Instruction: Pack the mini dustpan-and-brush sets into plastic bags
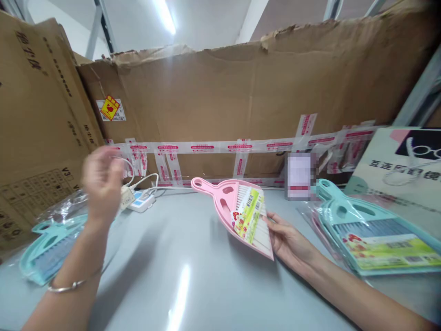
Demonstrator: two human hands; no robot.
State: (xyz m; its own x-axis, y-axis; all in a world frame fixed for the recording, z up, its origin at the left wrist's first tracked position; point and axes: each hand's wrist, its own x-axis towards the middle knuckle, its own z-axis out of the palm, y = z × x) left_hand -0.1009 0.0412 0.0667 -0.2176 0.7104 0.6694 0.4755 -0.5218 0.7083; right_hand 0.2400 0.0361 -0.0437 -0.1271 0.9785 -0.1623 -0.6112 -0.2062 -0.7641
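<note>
A pink dustpan (223, 220) is tilted above the grey table, its handle toward the upper left. Nested in it is a brush with pale bristles (264, 232), banded by a yellow-green printed card (248, 215). My right hand (287, 239) grips the set at its wide right edge, thumb on the near side; the other fingers are partly hidden behind it. On the left, my left hand (103, 184) is raised above a bagged turquoise dustpan set (41, 264) and near the white power strip. Motion smears its fingers, and I see nothing held there.
Bagged turquoise dustpan sets (382, 239) are stacked at right, with a printed white board (396, 170) behind. A white power strip (143, 202) with cables lies at the back left. Tall cardboard (206, 101) walls the rear; a carton (37, 128) stands left.
</note>
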